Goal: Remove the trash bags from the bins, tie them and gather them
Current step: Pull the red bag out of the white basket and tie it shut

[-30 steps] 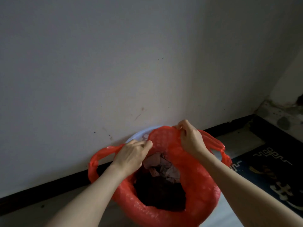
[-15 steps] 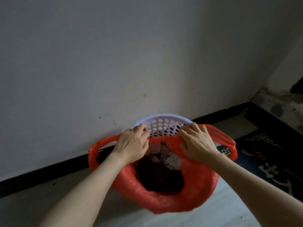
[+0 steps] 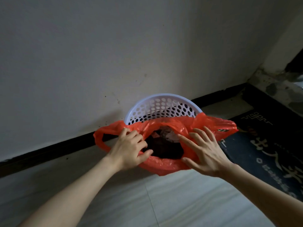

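Lifting red bag (image 3: 165,166) farther off white bin (image 3: 161,106), right hand (image 3: 205,153) now spread, left hand (image 3: 129,149) gripping.

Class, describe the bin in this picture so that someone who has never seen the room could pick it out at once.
Start at the pale wall and follow its black skirting board to the floor. Standing against it is the laundry-style bin, partly hidden behind the red trash bag that the two hands are handling. It is the only round, whitish plastic thing there, its wall pierced all over with round holes.
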A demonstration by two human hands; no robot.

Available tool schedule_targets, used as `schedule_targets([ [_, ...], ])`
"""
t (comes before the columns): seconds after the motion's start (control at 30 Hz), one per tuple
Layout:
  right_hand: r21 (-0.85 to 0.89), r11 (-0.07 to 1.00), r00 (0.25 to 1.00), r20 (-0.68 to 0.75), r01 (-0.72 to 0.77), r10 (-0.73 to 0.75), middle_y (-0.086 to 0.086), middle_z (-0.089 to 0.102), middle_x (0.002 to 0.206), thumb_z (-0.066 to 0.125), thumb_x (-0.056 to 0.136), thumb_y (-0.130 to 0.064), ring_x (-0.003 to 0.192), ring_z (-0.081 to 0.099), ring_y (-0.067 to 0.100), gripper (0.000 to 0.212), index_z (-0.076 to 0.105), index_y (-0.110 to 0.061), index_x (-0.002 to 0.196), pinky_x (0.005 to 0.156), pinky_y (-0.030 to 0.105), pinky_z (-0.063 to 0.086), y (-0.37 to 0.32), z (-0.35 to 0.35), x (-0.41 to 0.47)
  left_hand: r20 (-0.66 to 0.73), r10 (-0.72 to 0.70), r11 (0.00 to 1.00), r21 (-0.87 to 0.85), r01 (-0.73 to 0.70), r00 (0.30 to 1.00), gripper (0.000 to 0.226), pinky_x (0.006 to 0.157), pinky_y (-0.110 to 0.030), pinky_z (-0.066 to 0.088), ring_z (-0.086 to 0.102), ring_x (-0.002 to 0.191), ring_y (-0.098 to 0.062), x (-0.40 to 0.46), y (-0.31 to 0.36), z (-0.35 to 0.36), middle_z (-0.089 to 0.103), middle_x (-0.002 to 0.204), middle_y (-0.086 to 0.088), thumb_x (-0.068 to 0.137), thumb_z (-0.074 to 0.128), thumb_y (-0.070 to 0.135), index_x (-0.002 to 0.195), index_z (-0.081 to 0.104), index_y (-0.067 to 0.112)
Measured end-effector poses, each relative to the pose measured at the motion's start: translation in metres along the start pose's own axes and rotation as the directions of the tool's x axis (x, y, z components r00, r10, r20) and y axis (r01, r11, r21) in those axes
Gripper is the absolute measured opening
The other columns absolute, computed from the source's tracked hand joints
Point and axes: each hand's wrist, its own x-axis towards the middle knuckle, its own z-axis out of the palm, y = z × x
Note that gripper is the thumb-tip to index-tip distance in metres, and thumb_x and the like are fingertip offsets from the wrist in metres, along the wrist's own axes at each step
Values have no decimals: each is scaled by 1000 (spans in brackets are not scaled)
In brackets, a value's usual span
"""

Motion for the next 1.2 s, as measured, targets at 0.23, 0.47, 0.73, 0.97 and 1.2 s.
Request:
schedule_targets([
  [0.23,73,997,961,-273,-24,43,2,56,74,22,98,-40,74,45,21,53,59,-15,68,71,36,35,-5,17,9,-192,-75,991,-124,52,978,40,63,-27,26,48,51,-18,14,8,6,51,51,2,89,44,29,53,50,14],
  [0.47,108,994,963,-267,6,23,-3,56,59,23,98,-43,58,51,18,60,55,-14,56,58,32,42,-4,18,19,-220,-157,980,-153,124,963,46,56,-24,38,46,44,-14,23,11,13,47,43,4,85,46,41,46,45,15],
  [0.73,52,980,916,-351,-190,196,0,52,38,32,90,-51,30,50,16,53,53,-14,58,33,23,38,-13,11,51,-84,-472,872,104,479,878,54,72,-40,49,62,85,-28,36,20,-3,70,78,-3,85,37,42,58,71,10],
  [0.97,23,987,818,-557,-160,146,-2,59,46,31,99,-36,41,58,18,50,62,-13,68,49,26,48,-9,16,30,-25,-292,956,-31,291,956,71,107,-58,8,57,113,-31,4,26,5,69,86,1,86,14,69,75,60,16],
  [1.2,9,994,837,-539,-108,96,0,57,53,29,99,-40,51,55,22,56,54,-13,57,61,33,45,-2,12,24,-173,14,996,-79,-28,985,41,84,-37,34,53,89,-19,-10,27,9,65,93,-5,90,38,51,90,64,20],
])
